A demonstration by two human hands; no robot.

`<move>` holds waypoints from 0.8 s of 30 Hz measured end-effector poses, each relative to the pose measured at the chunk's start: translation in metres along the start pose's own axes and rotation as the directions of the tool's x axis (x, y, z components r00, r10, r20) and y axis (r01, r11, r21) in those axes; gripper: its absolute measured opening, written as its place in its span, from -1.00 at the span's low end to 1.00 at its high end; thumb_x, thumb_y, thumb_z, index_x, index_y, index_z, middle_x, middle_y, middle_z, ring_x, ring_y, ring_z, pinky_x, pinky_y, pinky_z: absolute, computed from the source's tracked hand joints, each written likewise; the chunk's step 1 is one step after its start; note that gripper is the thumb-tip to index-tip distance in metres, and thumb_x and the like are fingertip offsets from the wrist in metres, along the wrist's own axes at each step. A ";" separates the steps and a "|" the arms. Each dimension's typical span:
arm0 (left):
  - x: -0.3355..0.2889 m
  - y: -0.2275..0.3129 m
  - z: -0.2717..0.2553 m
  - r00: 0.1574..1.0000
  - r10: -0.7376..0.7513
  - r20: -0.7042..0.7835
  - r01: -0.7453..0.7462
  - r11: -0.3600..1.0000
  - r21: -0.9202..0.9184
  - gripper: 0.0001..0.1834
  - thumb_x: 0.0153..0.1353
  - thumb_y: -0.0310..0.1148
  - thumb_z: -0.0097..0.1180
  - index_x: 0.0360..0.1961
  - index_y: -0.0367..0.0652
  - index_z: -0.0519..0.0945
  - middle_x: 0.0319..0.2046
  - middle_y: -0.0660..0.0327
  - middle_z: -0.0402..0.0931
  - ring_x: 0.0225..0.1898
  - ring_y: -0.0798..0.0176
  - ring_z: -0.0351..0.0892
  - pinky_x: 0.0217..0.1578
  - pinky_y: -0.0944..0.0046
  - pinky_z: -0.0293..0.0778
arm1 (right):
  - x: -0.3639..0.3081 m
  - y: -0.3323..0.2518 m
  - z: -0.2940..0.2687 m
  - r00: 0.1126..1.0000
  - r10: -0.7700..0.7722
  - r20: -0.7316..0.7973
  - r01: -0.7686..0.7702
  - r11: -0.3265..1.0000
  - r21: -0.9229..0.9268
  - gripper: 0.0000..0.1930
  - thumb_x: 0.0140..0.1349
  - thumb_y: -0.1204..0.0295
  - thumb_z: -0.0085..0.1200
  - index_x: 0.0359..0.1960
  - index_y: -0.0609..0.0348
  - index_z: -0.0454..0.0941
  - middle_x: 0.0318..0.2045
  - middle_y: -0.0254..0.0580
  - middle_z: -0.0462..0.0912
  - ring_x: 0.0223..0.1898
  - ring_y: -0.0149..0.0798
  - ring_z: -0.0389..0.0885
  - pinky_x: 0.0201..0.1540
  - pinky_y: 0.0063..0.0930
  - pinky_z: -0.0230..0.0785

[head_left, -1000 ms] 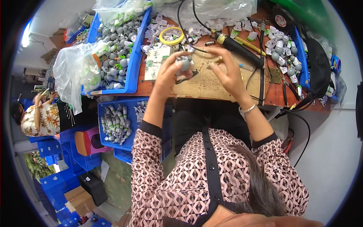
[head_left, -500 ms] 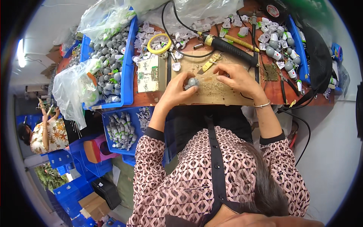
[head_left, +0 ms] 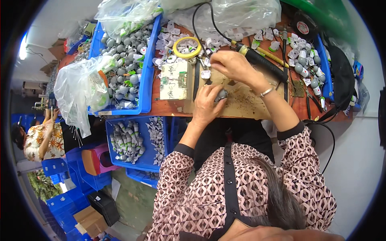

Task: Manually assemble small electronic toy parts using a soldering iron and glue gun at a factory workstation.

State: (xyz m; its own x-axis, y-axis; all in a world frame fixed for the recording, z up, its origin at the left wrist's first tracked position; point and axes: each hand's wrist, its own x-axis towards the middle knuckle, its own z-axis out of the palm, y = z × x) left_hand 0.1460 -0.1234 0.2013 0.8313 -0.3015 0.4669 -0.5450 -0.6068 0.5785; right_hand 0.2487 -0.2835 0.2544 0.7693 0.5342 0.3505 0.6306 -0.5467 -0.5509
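In the head view, I note handwritten characters on the white face of a box [head_left: 173, 82] and a round red-and-white emblem on a black case [head_left: 302, 25] at the rear of the bench [head_left: 165, 107]. I observe the left hand [head_left: 208, 105] directed away from the body, its grip pinching a grey rounded part [head_left: 221, 95] between thumb and fingers above the front of the brown board [head_left: 251, 103]; the part's dome faces right, its long axis hidden by the fingers. The right hand [head_left: 234, 66] is bent leftward above the board, fingertips near a small white piece [head_left: 205, 74], and I cannot tell whether its grip is spread or pressed together.
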 end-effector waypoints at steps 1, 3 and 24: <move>-0.001 0.001 -0.002 1.000 -0.006 -0.002 0.006 1.000 0.000 -0.55 -0.08 -0.43 0.28 -0.08 -0.18 0.53 -0.22 0.08 0.47 -0.17 -0.01 0.44 -0.12 0.10 0.39 | 0.015 -0.003 0.005 1.000 -0.011 -0.008 0.011 1.000 -0.003 -0.85 0.14 0.39 0.07 -0.33 0.21 0.53 -0.37 -0.07 0.59 -0.27 0.00 0.57 -0.24 -0.21 0.39; -0.001 0.001 -0.003 1.000 -0.005 -0.009 0.005 1.000 -0.018 -0.55 -0.08 -0.43 0.27 -0.08 -0.19 0.52 -0.23 0.08 0.46 -0.19 -0.02 0.44 -0.14 0.10 0.39 | 0.046 0.002 0.014 0.998 -0.040 -0.045 0.037 0.997 -0.061 -0.85 0.13 0.38 0.06 -0.34 0.21 0.54 -0.40 -0.06 0.60 -0.29 0.02 0.58 -0.25 -0.19 0.40; -0.004 0.004 -0.003 0.999 -0.032 -0.034 0.031 0.999 -0.030 -0.57 -0.08 -0.41 0.27 -0.11 -0.21 0.52 -0.21 0.07 0.48 -0.19 -0.03 0.44 -0.15 0.09 0.40 | 0.124 0.013 0.077 0.995 0.070 0.075 -0.036 0.922 -0.386 -0.75 -0.01 0.42 0.11 -0.25 0.19 0.60 -0.31 -0.03 0.67 -0.15 -0.01 0.62 -0.12 -0.20 0.47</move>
State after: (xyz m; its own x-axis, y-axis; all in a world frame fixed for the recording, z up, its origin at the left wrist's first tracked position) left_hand 0.1404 -0.1231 0.2037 0.8443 -0.2567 0.4705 -0.5219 -0.5935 0.6127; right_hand 0.3442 -0.1742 0.2324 0.8017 0.5416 0.2529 0.5935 -0.7718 -0.2283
